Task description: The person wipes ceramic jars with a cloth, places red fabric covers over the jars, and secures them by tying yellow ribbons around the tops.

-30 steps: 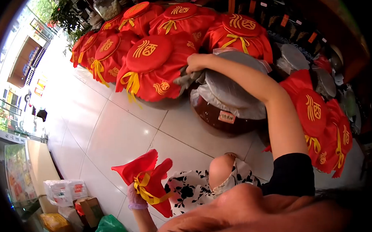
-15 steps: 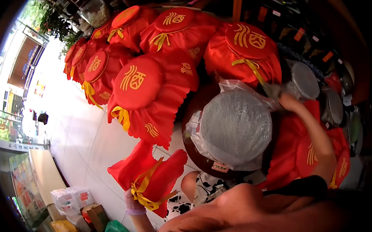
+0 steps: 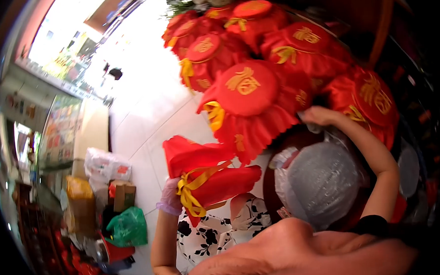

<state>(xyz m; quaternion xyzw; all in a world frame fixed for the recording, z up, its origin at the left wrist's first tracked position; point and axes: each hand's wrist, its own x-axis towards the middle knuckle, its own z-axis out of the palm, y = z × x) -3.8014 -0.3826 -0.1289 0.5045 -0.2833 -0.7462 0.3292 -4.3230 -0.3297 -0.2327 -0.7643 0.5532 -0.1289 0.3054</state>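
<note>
Fabric cover in red, with a yellow ribbon, is in the left hand, whose grip is closed on its gathered part, just beside the plastic-topped jar. The right hand is at that jar's far edge, fingers bent near greyish material; blur hides how far its grip is open and whether it holds any. Beyond, several jars wear red covers and look finished; the nearer one, under cloudy plastic, has none on.
</note>
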